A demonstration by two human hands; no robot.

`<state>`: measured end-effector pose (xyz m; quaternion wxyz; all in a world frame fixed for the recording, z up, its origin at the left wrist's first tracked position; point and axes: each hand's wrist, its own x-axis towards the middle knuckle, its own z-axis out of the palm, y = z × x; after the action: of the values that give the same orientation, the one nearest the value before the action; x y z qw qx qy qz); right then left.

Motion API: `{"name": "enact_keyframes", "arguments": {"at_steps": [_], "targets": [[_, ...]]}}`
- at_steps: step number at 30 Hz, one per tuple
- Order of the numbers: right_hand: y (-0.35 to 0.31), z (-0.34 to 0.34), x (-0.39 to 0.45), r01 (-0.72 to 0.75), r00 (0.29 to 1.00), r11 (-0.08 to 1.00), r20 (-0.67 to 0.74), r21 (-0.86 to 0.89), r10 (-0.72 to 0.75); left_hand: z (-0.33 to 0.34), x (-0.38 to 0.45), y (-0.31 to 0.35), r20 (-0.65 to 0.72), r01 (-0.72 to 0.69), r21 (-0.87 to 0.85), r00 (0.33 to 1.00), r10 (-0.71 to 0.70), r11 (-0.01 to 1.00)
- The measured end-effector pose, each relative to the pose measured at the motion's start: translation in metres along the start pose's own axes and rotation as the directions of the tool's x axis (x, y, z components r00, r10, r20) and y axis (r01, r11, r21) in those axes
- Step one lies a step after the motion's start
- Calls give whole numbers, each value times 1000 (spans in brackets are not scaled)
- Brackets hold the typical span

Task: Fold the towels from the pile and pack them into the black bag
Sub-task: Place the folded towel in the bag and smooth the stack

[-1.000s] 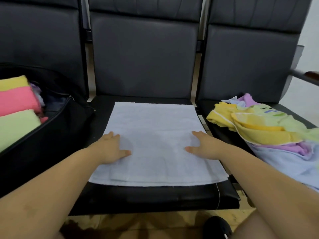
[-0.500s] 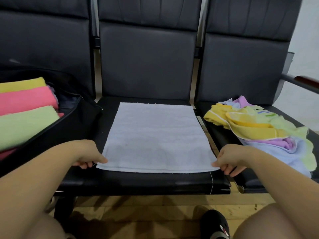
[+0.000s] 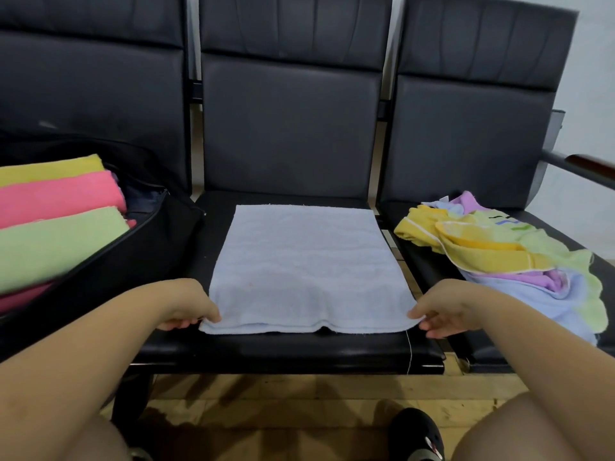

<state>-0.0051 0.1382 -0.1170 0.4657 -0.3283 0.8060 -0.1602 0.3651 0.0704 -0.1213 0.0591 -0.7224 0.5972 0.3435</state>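
A pale blue towel lies spread on the middle black seat. My left hand pinches its near left corner and my right hand pinches its near right corner; the near edge is raised a little off the seat. On the left seat the open black bag holds folded yellow, pink and green towels. The pile of unfolded towels, yellow, green, purple and blue, lies on the right seat.
Three black padded chairs stand in a row with tall backrests. An armrest sticks out at the far right. Below the seat edge are a tan tiled floor, my knees and a black shoe.
Both hands slid from flat on the towel's middle back to its near corners and took hold of them. The near edge now lifts slightly off the seat.
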Motion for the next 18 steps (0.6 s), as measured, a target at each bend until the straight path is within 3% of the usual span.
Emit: {"name": "enact_keyframes", "arguments": {"at_steps": [2,6,10,14,18], "targets": [[1,-2,0,1,1000,999,7,36,-2,-1,0,-1,18,7,-35,1000,-7,999],[1,-8,-6,36,999,988,30,151,-41,-10,-1,-5,50,7,-308,999,9,951],[-5,-18,-19,109,988,938,67,328,-138,-23,-6,-13,-10,-129,-545,989,147,828],[-17,-32,-42,269,948,814,10,516,-319,-40,-22,-9,-228,-314,-760,949,220,568],[-44,-58,-85,474,811,610,-46,636,-583,-73,-57,13,-406,-489,-838,855,323,240]]}}
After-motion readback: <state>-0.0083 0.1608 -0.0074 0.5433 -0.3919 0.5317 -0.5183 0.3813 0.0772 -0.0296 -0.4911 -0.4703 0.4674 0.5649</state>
